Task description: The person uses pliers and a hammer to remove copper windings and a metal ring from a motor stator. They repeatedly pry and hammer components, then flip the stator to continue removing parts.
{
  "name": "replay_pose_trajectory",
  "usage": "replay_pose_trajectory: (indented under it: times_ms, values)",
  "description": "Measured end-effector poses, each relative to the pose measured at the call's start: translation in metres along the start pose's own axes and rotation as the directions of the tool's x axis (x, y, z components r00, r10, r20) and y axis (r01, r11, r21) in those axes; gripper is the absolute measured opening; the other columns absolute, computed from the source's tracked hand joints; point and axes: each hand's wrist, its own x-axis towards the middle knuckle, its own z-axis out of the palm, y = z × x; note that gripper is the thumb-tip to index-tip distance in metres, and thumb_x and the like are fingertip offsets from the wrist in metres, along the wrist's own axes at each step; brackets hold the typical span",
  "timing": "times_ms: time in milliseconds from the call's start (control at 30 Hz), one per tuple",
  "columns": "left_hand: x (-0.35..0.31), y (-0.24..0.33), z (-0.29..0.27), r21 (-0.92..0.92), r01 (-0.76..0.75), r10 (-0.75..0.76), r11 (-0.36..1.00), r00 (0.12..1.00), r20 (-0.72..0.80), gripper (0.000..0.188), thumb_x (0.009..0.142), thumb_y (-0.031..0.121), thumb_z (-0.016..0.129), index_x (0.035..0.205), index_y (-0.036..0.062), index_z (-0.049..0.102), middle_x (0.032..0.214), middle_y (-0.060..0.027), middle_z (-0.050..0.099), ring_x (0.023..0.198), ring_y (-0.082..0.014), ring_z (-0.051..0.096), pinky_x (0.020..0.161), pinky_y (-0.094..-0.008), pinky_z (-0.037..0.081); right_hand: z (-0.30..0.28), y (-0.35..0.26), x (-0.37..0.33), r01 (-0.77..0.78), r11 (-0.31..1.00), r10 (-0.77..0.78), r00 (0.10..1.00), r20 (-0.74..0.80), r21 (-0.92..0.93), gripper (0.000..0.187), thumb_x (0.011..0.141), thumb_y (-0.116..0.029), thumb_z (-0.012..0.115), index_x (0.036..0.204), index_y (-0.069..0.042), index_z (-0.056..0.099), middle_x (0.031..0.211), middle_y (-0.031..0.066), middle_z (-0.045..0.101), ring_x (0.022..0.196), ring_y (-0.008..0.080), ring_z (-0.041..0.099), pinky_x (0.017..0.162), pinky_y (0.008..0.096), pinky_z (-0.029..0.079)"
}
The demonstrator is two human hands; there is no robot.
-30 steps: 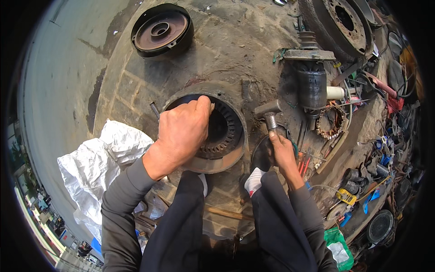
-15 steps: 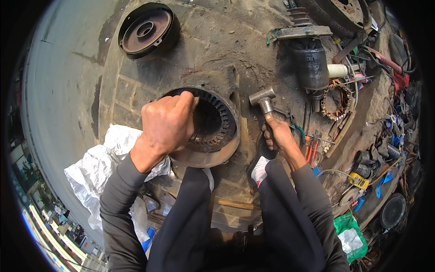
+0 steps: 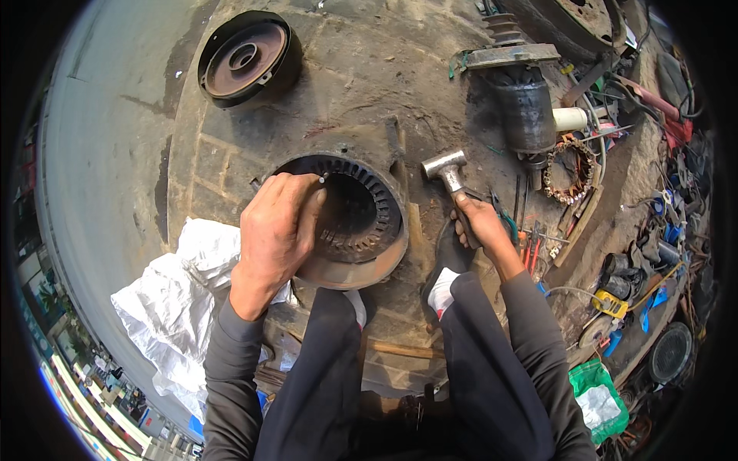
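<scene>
My right hand [image 3: 482,228] is closed round the handle of a hammer [image 3: 446,164]. Its metal head stands just right of a motor housing [image 3: 357,270], a round rusty casing with a slotted ring [image 3: 377,198] inside. Over the left rim of the housing, my left hand [image 3: 278,223] pinches a thin metal rod [image 3: 321,180]. Only the rod's bright, round end shows past the fingers; the rest is hidden by the hand. The hammer is apart from both the rod and the housing.
A round end cover [image 3: 242,61] lies at the far left. Crumpled white sacking [image 3: 169,300] is beside my left forearm. A dark motor [image 3: 524,111], a copper-wound ring [image 3: 569,170] and red-handled pliers [image 3: 532,250] lie to the right, before heaped scrap and a green bag [image 3: 596,399].
My left hand has turned and shifted slightly down and left, so the rod's end now shows. My right hand and the hammer have barely moved.
</scene>
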Motion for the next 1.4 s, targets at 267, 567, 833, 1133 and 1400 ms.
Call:
replay_pose_trajectory:
  times_ms: [267,567,833,1133,1400]
  values:
    - [-0.02,-0.008,-0.015,0.02,0.027,-0.022,0.999,0.983,-0.185,0.017,0.098,-0.005,0.074,0.114,-0.0019,0.072,0.105,-0.0157,0.072,0.097,-0.0304,0.071,0.088,-0.0368,0.055,-0.064,0.048,-0.032,-0.001,0.892,-0.169,0.927,-0.334,-0.453,0.046,0.107,-0.041,0.064,0.114,0.004,0.072,0.101,0.0281,0.076,0.1,0.0454,0.073,0.088,0.0503,0.054]
    - [-0.059,-0.04,0.01,-0.264,0.333,-0.409,0.905,0.852,-0.327,0.043,0.112,0.023,0.066,0.146,-0.0027,0.059,0.146,-0.0175,0.063,0.135,-0.0285,0.06,0.119,-0.0418,0.044,-0.091,0.124,-0.056,-0.109,0.732,-0.391,0.741,-0.546,-0.672,0.044,0.097,-0.028,0.073,0.122,0.005,0.059,0.112,0.0329,0.069,0.108,0.0523,0.066,0.094,0.0576,0.053]
    - [-0.081,-0.043,0.036,-0.491,0.504,-0.634,0.711,0.761,-0.138,0.058,0.117,0.041,0.051,0.153,-0.0049,0.052,0.149,-0.0204,0.061,0.139,-0.0296,0.055,0.121,-0.0404,0.039,-0.058,0.098,-0.015,-0.025,0.409,-0.597,0.749,-0.289,-0.912,0.064,0.085,-0.018,0.082,0.135,0.007,0.05,0.127,0.0298,0.056,0.12,0.0485,0.055,0.102,0.0546,0.047]
    - [-0.076,-0.045,0.046,-0.537,0.51,-0.677,0.671,0.717,-0.164,0.056,0.118,0.043,0.051,0.148,-0.0039,0.058,0.135,-0.0163,0.07,0.127,-0.0239,0.062,0.113,-0.0367,0.046,-0.092,0.081,-0.014,0.068,0.813,-0.328,0.875,-0.357,-0.579,0.039,0.093,-0.023,0.058,0.114,0.01,0.057,0.112,0.0295,0.061,0.107,0.046,0.059,0.097,0.0514,0.046]
    - [-0.064,-0.05,0.036,-0.454,0.441,-0.592,0.775,0.758,-0.275,0.039,0.115,0.029,0.059,0.134,-0.0033,0.069,0.117,-0.0232,0.078,0.108,-0.0282,0.075,0.096,-0.0377,0.056,-0.058,-0.036,-0.044,0.264,0.958,-0.247,0.959,-0.142,0.112,0.031,0.097,-0.018,0.064,0.121,0.001,0.064,0.086,0.0043,0.067,0.071,0.0122,0.062,0.068,0.027,0.051]
